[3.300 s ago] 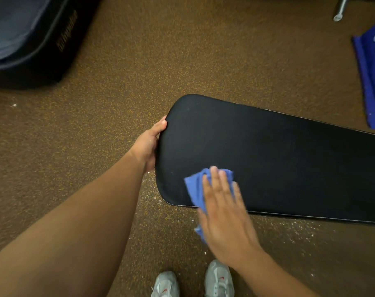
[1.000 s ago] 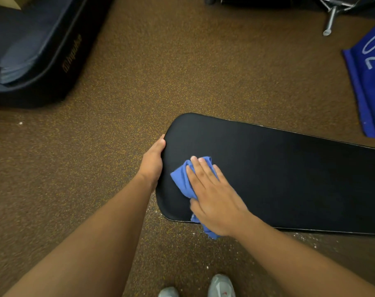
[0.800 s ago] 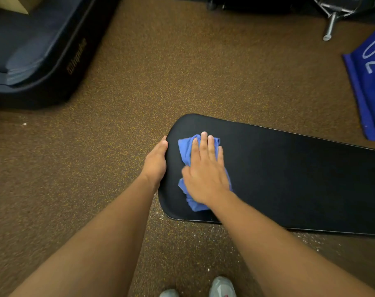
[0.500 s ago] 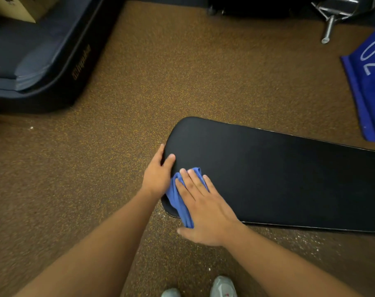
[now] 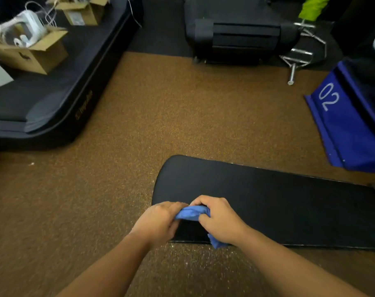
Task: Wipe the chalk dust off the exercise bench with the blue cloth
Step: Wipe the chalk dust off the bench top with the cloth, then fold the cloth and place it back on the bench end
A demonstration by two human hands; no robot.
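hands: your left hand (image 5: 158, 221) and right hand (image 5: 219, 219) both pinch the blue cloth (image 5: 193, 212)
surface: bench (image 5: 278, 206) stretches away rightward, so your right is nearer

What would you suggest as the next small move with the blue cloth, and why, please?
Probably spread the blue cloth flat again under the right hand and wipe further right along the bench. Both hands, the left hand included, hold it bunched above the near end, and the rest of the pad stretches away to the right.

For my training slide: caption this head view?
Both hands, left hand and right hand, bunch the blue cloth above the black exercise bench.
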